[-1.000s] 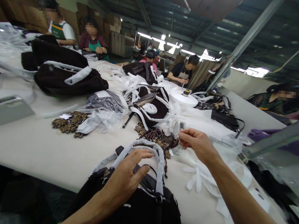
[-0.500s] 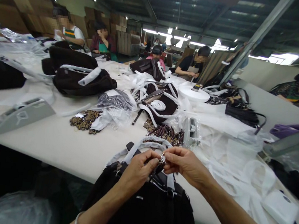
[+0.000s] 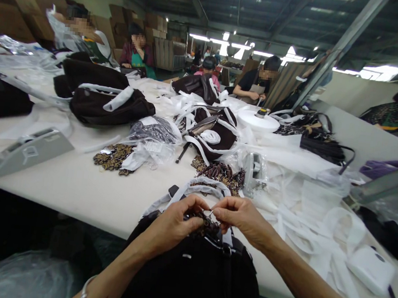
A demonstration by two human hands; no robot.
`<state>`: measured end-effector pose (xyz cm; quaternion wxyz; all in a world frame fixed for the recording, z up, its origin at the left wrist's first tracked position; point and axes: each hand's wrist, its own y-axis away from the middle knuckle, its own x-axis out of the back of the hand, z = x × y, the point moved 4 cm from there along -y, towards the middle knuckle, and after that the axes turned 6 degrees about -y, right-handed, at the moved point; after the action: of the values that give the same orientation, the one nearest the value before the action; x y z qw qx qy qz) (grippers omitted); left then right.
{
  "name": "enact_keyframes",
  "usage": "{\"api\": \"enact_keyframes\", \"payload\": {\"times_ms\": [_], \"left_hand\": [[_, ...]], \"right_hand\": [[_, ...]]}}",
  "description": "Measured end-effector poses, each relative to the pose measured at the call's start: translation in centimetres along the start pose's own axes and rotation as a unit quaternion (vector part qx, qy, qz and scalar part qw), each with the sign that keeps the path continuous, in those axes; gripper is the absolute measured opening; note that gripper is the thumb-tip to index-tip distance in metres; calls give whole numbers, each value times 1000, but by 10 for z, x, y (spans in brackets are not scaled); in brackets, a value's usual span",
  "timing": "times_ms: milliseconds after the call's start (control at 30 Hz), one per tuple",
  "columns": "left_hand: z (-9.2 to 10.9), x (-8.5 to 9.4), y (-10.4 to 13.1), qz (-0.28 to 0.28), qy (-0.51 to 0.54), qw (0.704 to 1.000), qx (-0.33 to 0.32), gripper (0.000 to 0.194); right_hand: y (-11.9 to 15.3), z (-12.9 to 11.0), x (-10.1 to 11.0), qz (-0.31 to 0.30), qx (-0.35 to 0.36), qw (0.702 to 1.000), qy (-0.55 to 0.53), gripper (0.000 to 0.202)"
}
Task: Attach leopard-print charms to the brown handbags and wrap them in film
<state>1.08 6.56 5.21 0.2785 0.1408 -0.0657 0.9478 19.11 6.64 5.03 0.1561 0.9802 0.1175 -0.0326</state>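
A dark handbag (image 3: 188, 280) stands upright at the table's front edge, its handles (image 3: 204, 183) wrapped in white material. Above its top opening, my left hand (image 3: 181, 216) is closed on a brown-and-gold charm (image 3: 207, 226). Thumb and fingers of my right hand (image 3: 239, 217) pinch a small silver ring (image 3: 209, 212) at the top of that charm. The two hands are close together, fingertips almost meeting. How the ring joins the charm is too small to make out.
More charms lie in piles (image 3: 112, 158) beyond the bag. A grey tape dispenser (image 3: 38, 149) is at left, another dispenser (image 3: 252, 171) in plastic at right. Wrapped dark bags (image 3: 111, 104), white strips (image 3: 340, 230) and a white device (image 3: 373, 269) cover the table. Several people work behind.
My left hand has shifted slightly left, its fingers spreading more around the charm. The silver ring now shows between my fingertips. At far left a co-worker has raised a clear plastic bag.
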Motion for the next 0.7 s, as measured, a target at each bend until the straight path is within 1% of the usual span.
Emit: {"api": "enact_keyframes", "payload": {"times_ms": [100,167,200,267,300,333,367,400,467,533,567,633,700], "left_hand": [[2,9,-3,29,-54,998,-8,22],[5,11,-7,57,-117,991,-36,23],[7,12,-8,84,-159,982,-58,25],[10,15,-7,167,-236,952,-97,28],[10,16,-5,210,-259,937,-103,25],[10,18,-2,242,-267,928,-98,18],[9,19,0,253,-259,929,-81,8],[8,19,2,241,-240,938,-61,7],[7,17,5,174,-187,966,-24,22],[9,14,7,114,-138,984,3,27],[10,14,7,97,-121,988,15,25],[11,14,6,86,-109,990,33,19],[12,13,4,77,-112,990,35,16]], "right_hand": [[0,9,-7,-47,-22,999,4,29],[-1,16,-12,-58,-23,997,-40,28],[-1,20,-13,-55,-20,996,-74,28],[-2,27,-15,-34,-9,989,-146,27],[-3,30,-15,-18,-2,984,-178,28],[-3,32,-16,0,7,979,-202,29],[-3,34,-16,16,18,975,-220,30],[-4,36,-17,31,28,972,-233,31],[-4,38,-20,55,46,966,-250,32],[-4,38,-25,70,63,962,-256,32],[-4,38,-28,74,71,961,-257,33],[-3,37,-35,75,85,961,-253,33],[-2,36,-40,69,93,964,-238,33]]}}
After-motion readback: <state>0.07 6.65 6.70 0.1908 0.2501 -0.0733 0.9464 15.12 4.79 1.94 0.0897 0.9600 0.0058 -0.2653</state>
